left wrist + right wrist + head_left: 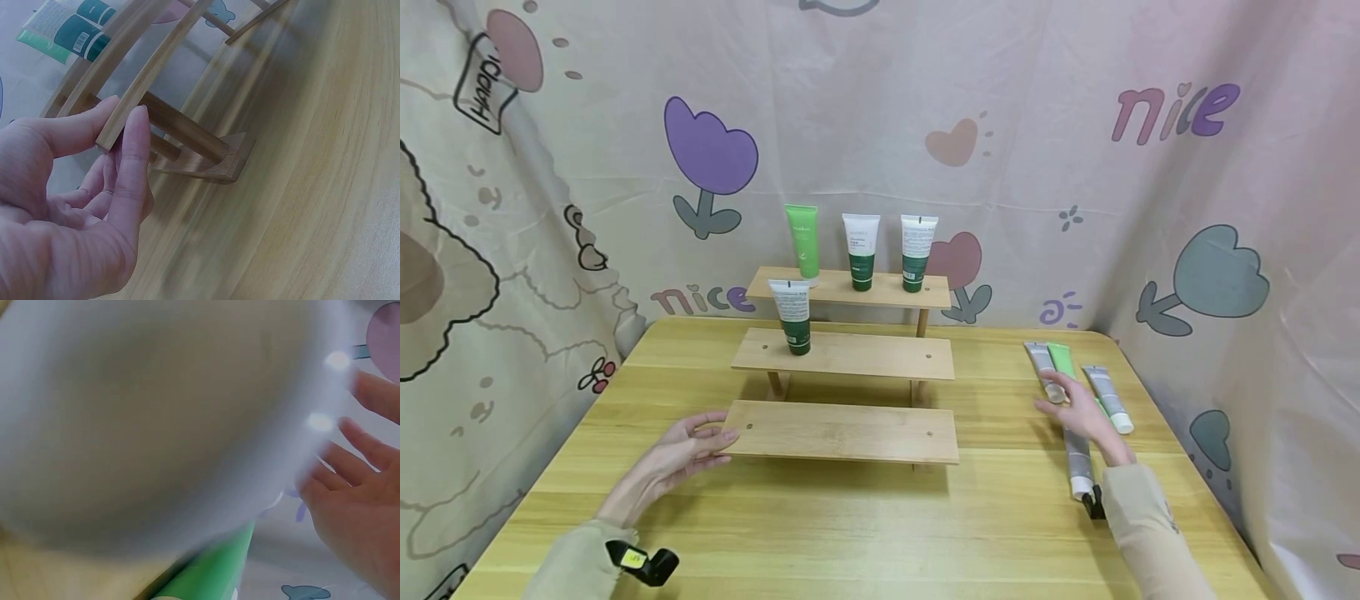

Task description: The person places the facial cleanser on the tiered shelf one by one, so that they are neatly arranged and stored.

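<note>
My left hand [681, 454] pinches the left end of the lowest board [842, 432] of a three-step wooden stand, thumb above and fingers below, as the left wrist view shows. My right hand [1078, 408] is over the tubes at the right, its fingers spread. A grey tube [1078, 458] with a white cap extends from beneath that hand toward the wrist. Beside the fingers lie another grey tube [1042, 367] and a green tube [1062, 358]; a third grey tube [1107, 396] lies further right. A blurred pale round shape [156, 425] fills much of the right wrist view.
On the top board [880, 289] stand a green tube [805, 242] and two white-and-green tubes [861, 250]. One more white-and-green tube [793, 317] stands at the left of the middle board [865, 355]. A printed curtain [865, 125] hangs behind the wooden table [850, 533].
</note>
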Demonstrator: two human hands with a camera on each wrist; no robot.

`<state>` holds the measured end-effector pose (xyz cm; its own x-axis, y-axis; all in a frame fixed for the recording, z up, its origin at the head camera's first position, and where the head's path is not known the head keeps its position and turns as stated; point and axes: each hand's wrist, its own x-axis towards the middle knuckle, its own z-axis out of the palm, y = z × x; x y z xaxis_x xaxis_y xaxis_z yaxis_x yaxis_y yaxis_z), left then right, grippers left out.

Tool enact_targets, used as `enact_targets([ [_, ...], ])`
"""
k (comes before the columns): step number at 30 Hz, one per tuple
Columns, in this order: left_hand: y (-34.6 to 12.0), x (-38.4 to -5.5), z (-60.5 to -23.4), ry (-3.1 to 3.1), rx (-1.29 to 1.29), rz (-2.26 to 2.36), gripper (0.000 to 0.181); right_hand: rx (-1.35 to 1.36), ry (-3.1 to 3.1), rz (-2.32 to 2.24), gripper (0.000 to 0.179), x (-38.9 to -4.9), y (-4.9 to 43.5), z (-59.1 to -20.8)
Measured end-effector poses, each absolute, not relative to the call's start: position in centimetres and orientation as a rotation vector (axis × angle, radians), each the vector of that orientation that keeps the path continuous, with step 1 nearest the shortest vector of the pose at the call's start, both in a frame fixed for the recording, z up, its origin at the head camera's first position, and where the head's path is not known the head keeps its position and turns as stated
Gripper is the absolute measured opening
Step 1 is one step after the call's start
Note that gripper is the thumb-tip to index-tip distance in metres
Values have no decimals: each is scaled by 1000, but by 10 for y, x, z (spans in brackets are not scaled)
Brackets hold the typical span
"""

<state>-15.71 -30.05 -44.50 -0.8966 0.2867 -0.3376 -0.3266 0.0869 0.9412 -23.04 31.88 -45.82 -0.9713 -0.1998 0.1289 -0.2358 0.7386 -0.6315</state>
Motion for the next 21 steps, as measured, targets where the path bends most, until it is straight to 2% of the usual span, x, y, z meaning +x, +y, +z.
enact_targets([
  [21, -301, -157, -446, 1947, -45, 1848, 84, 316, -3072, 974, 70, -233, 321, -459],
])
